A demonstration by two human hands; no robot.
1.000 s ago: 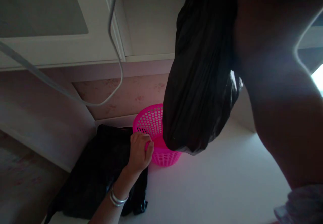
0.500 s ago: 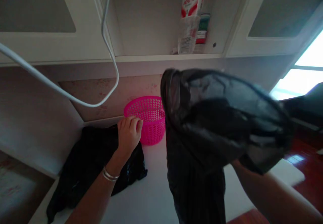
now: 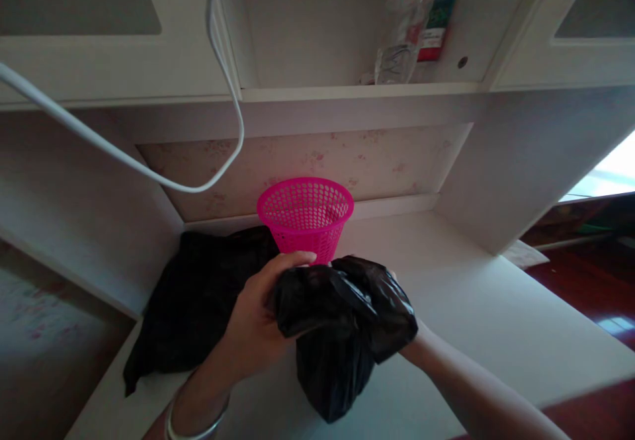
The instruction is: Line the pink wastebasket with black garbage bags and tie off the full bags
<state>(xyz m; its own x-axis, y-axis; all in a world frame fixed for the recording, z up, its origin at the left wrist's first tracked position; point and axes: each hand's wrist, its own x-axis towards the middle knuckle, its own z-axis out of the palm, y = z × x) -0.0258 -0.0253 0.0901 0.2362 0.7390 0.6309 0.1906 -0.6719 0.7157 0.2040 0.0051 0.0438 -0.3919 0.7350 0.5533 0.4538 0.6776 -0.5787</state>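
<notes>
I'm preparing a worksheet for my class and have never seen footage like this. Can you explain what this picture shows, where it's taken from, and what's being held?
No machine here: a person wears a camera on the head, looking down at their own two bare hands. The left hand, with a bracelet at the wrist, grips a crumpled black bag. The right hand is mostly hidden beneath that bag, so its grip cannot be seen. Behind them, on a white desk, stands a pink basket, with a second bag lying flat beside it. A white cable hangs above.
</notes>
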